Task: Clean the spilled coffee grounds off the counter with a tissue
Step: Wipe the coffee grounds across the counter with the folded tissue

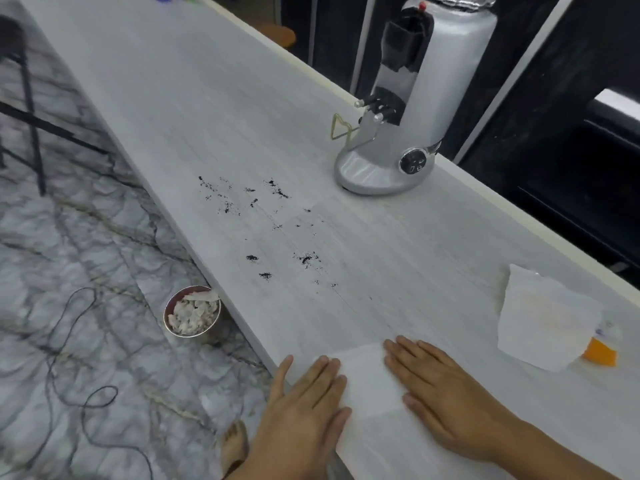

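Tissue (367,382) lies pressed under left hand (304,407) and right hand (440,393), both grips splayed flat, holding nothing

The counter (194,98) bears coffee grounds (305,260), a silver grinder (440,98), a flat tissue (367,379) and a loose sheet (543,317).

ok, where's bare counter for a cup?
Free: pale wood-grain counter beyond the silver coffee grinder, and the strip between scattered black coffee grounds and crumpled white paper. Crowded: near edge, left hand and right hand on the flat white tissue.
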